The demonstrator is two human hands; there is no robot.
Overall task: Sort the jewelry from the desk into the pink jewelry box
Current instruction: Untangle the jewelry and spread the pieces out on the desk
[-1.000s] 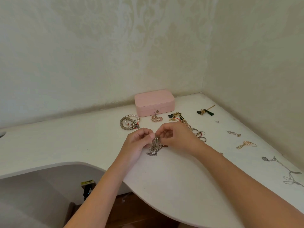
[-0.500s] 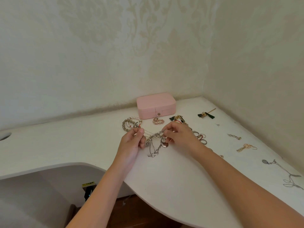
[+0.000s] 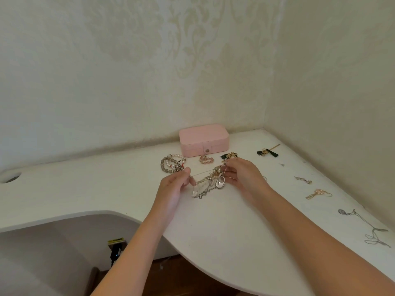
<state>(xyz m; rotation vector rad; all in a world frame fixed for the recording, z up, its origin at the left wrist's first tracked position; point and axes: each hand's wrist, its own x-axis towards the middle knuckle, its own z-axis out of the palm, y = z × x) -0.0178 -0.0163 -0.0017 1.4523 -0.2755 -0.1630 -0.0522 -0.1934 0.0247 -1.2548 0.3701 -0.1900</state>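
A person's left hand [image 3: 174, 189] and right hand [image 3: 243, 178] hold a tangle of necklaces [image 3: 208, 185] between them, low over the white desk [image 3: 224, 242]. The fingers of each hand pinch one side of the cluster, and its lower chains hang down to the desktop. The bundle appears to include silver chains and an oval pendant, though the strands are too knotted to tell apart. Beyond the hands, by the far wall, the pink jewelry box [image 3: 204, 138] sits closed with its snap fastened. Beaded bracelets [image 3: 172, 163] lie to the near left of the box and a small pink bracelet [image 3: 206, 159] just in front of it. A green tassel earring [image 3: 267, 152], two drop earrings [image 3: 303, 180] and a long silver chain [image 3: 363, 226] line the desk's right side.
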